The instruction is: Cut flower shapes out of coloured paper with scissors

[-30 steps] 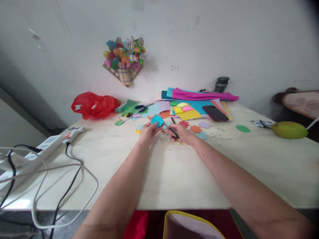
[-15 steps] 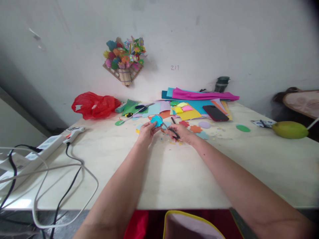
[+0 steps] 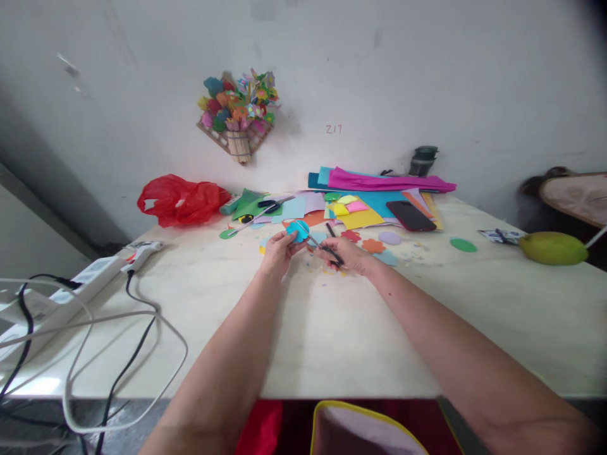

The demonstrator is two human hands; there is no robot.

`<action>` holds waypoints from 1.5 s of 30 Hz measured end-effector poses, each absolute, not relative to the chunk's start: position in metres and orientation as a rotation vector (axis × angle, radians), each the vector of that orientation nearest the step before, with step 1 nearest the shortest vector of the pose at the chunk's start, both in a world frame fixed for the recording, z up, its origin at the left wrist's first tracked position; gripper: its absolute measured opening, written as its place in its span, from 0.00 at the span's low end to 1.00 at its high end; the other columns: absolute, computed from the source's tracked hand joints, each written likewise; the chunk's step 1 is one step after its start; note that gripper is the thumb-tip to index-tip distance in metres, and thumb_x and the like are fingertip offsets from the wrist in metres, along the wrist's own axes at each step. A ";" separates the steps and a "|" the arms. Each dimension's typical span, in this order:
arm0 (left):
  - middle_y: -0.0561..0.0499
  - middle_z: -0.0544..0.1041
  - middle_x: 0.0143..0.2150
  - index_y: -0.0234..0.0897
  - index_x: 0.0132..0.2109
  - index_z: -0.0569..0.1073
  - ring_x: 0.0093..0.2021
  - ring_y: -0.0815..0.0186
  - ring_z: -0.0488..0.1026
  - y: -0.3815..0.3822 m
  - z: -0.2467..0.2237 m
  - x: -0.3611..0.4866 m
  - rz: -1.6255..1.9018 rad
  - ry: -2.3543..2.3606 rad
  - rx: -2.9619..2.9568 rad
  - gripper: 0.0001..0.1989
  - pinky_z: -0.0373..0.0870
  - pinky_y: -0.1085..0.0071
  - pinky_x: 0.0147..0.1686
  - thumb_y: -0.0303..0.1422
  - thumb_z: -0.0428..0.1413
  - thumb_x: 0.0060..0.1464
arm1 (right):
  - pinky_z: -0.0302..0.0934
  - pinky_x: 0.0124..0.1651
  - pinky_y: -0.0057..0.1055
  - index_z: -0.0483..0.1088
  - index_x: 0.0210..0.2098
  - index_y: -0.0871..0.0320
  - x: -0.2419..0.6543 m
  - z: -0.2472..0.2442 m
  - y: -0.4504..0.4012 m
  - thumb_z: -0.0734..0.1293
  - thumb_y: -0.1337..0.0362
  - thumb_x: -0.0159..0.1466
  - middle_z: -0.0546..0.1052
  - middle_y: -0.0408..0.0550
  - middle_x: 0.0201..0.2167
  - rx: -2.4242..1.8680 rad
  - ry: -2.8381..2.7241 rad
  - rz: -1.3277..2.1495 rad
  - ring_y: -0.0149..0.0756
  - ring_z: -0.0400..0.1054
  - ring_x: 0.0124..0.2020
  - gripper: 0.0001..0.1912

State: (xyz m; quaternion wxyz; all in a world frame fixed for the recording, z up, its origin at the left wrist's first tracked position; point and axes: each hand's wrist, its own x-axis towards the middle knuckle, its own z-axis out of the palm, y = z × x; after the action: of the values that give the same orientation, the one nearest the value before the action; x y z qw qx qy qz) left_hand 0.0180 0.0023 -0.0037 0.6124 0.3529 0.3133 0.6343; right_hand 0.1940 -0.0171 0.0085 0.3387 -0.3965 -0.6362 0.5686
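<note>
Between the fingers and thumb of my left hand (image 3: 279,250) is a small bright blue paper cutout (image 3: 297,230) with a scalloped edge. My right hand (image 3: 348,254) is closed around the dark handles of a pair of scissors (image 3: 318,242). The blades point left and meet the right edge of the blue paper. Beyond my right hand lie a red paper flower (image 3: 351,236) and an orange paper flower (image 3: 374,245). Tiny paper scraps are scattered on the table under both hands.
Coloured sheets (image 3: 363,218) and a phone (image 3: 410,215) lie at the back of the table (image 3: 351,341). A second pair of scissors (image 3: 275,205) and a red plastic bag (image 3: 183,201) are back left. A power strip (image 3: 88,278) with cables occupies the left; a yellow-green fruit-shaped object (image 3: 552,247) sits right.
The scissors' blades and the blue paper have shifted very slightly against each other. Both hands keep their hold and stay in nearly the same place.
</note>
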 end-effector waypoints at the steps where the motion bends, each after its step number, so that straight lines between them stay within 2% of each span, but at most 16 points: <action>1: 0.49 0.77 0.28 0.32 0.28 0.71 0.31 0.64 0.76 0.002 -0.004 0.018 1.464 0.725 0.816 0.08 0.72 0.62 0.44 0.27 0.63 0.40 | 0.50 0.14 0.21 0.67 0.26 0.61 0.194 0.007 -0.016 0.67 0.65 0.50 0.64 0.37 0.14 -1.010 -1.649 1.500 0.22 0.55 0.13 0.06; 8: 0.46 0.78 0.29 0.31 0.30 0.73 0.31 0.62 0.77 0.001 -0.002 0.015 1.365 0.757 0.829 0.07 0.74 0.65 0.39 0.31 0.61 0.43 | 0.49 0.14 0.22 0.65 0.25 0.61 0.194 0.012 -0.020 0.66 0.66 0.51 0.64 0.37 0.14 -1.041 -1.636 1.484 0.23 0.56 0.13 0.05; 14: 0.46 0.78 0.28 0.30 0.28 0.72 0.30 0.64 0.77 0.001 -0.001 0.015 1.374 0.776 0.799 0.02 0.74 0.67 0.39 0.24 0.58 0.43 | 0.46 0.13 0.21 0.66 0.27 0.61 0.194 0.015 -0.022 0.70 0.65 0.49 0.65 0.37 0.13 -1.112 -1.675 1.428 0.23 0.56 0.12 0.09; 19: 0.46 0.78 0.28 0.29 0.29 0.72 0.30 0.64 0.77 0.003 -0.002 0.014 1.419 0.766 0.796 0.02 0.74 0.64 0.41 0.24 0.58 0.44 | 0.47 0.14 0.21 0.65 0.26 0.61 0.194 0.013 -0.020 0.71 0.61 0.48 0.64 0.36 0.13 -1.088 -1.682 1.428 0.23 0.56 0.12 0.12; 24: 0.46 0.78 0.29 0.29 0.29 0.72 0.31 0.64 0.77 0.002 -0.003 0.013 1.428 0.751 0.810 0.03 0.74 0.64 0.41 0.25 0.59 0.44 | 0.46 0.13 0.21 0.67 0.26 0.62 0.195 0.012 -0.019 0.67 0.62 0.52 0.65 0.39 0.13 -1.082 -1.639 1.469 0.23 0.56 0.12 0.09; 33: 0.47 0.77 0.28 0.30 0.29 0.72 0.30 0.66 0.76 0.002 -0.002 0.013 1.434 0.744 0.801 0.02 0.75 0.67 0.37 0.24 0.58 0.44 | 0.48 0.14 0.22 0.66 0.26 0.61 0.195 0.012 -0.019 0.67 0.67 0.52 0.65 0.38 0.13 -1.083 -1.605 1.506 0.23 0.55 0.12 0.04; 45: 0.47 0.77 0.28 0.30 0.29 0.72 0.29 0.66 0.76 0.002 -0.002 0.012 1.424 0.751 0.800 0.04 0.75 0.67 0.37 0.25 0.60 0.43 | 0.48 0.15 0.21 0.67 0.26 0.62 0.197 0.002 -0.010 0.67 0.67 0.50 0.64 0.37 0.14 -1.044 -1.625 1.500 0.21 0.54 0.12 0.05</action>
State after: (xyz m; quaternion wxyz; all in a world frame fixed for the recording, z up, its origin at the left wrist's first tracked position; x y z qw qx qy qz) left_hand 0.0119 0.0016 -0.0020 0.6225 0.3481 0.3270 0.6200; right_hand 0.1972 -0.0102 0.0018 0.3411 -0.4012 -0.6247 0.5767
